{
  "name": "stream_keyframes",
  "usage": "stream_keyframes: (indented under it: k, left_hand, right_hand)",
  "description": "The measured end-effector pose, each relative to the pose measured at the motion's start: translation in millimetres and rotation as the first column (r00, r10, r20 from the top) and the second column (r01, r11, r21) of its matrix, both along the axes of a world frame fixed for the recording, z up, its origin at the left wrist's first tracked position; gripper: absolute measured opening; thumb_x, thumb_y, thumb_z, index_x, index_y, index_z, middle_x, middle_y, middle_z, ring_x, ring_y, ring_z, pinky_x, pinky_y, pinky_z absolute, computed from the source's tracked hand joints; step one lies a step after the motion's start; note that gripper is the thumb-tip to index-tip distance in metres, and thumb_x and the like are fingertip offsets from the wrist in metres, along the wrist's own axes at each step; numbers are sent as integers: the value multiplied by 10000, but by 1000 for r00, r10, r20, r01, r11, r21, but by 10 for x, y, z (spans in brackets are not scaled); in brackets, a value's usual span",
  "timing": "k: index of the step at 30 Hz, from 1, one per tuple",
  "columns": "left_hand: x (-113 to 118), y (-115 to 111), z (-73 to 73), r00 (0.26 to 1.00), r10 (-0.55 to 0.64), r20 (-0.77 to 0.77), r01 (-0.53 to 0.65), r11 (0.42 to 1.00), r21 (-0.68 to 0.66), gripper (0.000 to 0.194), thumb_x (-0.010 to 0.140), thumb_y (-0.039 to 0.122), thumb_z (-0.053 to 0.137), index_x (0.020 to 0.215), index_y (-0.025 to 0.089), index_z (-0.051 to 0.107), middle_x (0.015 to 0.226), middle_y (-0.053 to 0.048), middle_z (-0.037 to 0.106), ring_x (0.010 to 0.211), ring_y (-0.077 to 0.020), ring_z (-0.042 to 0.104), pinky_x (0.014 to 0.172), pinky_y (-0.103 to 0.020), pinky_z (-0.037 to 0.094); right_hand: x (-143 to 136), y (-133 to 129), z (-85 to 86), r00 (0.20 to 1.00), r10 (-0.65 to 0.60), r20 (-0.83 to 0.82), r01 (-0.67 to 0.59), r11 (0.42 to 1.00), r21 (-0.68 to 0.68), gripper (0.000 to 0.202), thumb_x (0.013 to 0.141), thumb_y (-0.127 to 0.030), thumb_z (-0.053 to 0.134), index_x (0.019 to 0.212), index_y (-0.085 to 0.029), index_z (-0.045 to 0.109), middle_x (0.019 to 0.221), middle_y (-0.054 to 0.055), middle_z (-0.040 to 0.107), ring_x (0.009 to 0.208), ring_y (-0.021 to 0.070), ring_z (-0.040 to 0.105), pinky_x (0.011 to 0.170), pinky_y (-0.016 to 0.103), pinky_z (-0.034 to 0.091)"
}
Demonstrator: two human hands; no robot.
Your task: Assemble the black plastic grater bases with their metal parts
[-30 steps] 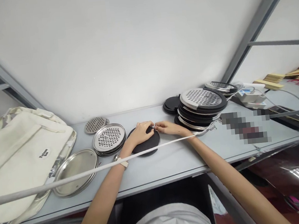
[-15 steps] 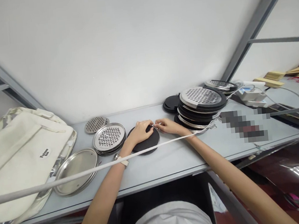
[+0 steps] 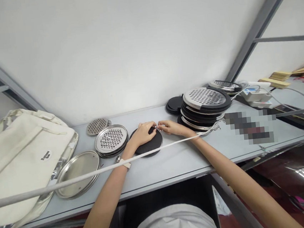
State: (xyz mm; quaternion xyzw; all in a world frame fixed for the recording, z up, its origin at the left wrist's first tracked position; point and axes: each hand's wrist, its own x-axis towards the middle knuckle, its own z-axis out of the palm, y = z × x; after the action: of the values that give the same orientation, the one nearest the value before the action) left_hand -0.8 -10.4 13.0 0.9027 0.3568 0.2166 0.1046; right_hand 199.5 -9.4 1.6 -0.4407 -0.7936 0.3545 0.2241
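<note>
A round black disc lies on the grey table. My left hand is closed over its upper part, fingers curled at the far right edge. Thumb and fingers of my right hand pinch a small shiny metal piece at that same edge, right by my left fingertips. Its exact kind is too small to make out. Left of the disc is a stack of round metal plates, the top one a perforated plate. Plain round metal plates are piled nearer me.
A tall stack of black-rimmed perforated discs stands on the right, beside smaller black discs. A white cable crosses in front of my forearms. Cream bags cover the left end. A metal frame post rises at right.
</note>
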Motion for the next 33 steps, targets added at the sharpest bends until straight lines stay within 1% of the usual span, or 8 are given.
stream_keyframes:
  k: [5,10,15,22,27,33]
  left_hand:
    - [0,-4,14,1000,3,-12,-3,1000,-15,182,865,221,440,1022,212,532,1022,-29,640,956,-191,590,909,-369,377]
    - [1,-2,10,1000,-1,4,1,1000,-10,193,859,215,443,1031,213,531,1033,-33,641,971,-193,589,911,-370,387]
    - [2,0,10,1000,2,13,-2,1000,-23,205,855,212,447,1034,212,544,1029,-42,645,973,-195,592,924,-371,396]
    - [-5,14,-6,1000,-6,24,6,1000,-12,156,858,220,452,988,215,536,992,-26,651,934,-189,601,891,-356,414]
    - [-12,24,-36,999,-2,41,2,1000,1,152,864,215,454,991,211,537,997,-26,653,937,-187,605,894,-351,416]
    - [-13,22,-21,1000,-6,-5,6,1000,-16,199,892,224,426,1042,218,557,1042,-29,649,970,-193,598,922,-362,411]
  right_hand:
    - [-8,-2,16,1000,-1,16,1,1000,4,398,876,-535,371,807,-164,498,555,-61,394,504,96,354,522,222,289]
    - [-19,13,-36,999,-28,14,27,995,93,392,863,-515,403,789,-153,534,607,-32,461,545,103,389,549,225,303]
    - [-27,6,-44,999,-45,13,44,997,60,387,857,-511,414,786,-151,536,568,-38,462,525,105,395,549,227,305]
    - [-28,-14,-4,1000,-11,16,11,999,35,383,888,-511,366,793,-166,500,549,-53,419,516,107,388,544,227,310]
    - [-31,-14,-2,999,-20,30,18,997,75,363,891,-490,376,785,-166,501,573,-46,430,542,108,389,564,228,308]
    - [-43,-20,12,998,-15,60,9,995,94,363,889,-473,380,764,-161,515,606,-25,459,567,118,401,583,237,315]
